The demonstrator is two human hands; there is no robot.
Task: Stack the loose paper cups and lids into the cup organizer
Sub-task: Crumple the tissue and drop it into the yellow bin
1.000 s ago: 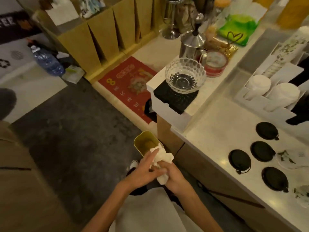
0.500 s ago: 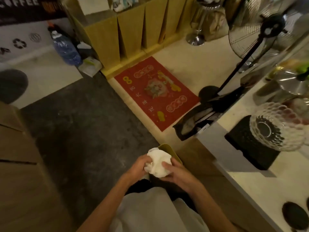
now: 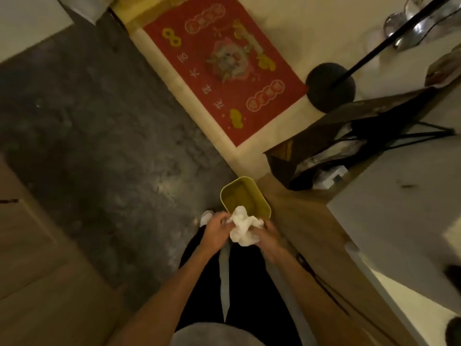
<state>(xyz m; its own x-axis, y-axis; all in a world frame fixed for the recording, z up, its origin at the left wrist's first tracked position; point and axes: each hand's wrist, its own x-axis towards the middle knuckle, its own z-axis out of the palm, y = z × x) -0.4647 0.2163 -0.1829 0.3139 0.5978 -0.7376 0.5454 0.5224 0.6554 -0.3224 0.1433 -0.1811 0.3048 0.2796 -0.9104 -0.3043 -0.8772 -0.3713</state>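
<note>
Both hands hold a crumpled white paper towel [image 3: 243,229] low in front of my legs. My left hand [image 3: 216,231] grips its left side and my right hand [image 3: 269,236] its right side. The wad hangs just over the near rim of a small yellow-green bin [image 3: 245,196] standing on the floor beside the counter. The cup organizer and paper cups are out of view. One dark round lid [image 3: 454,329] shows partly at the bottom right edge of the counter.
The white counter [image 3: 389,221] runs along the right, with a wooden front panel below it. A dark bag [image 3: 349,146] sits at the counter's end. A red mat [image 3: 224,66] and a black fan base [image 3: 330,87] lie ahead. Dark grey carpet fills the left.
The view has tilted down and left, so the bowl and most of the counter dropped out of sight. The towel is more bunched and now sits over the bin's near rim.
</note>
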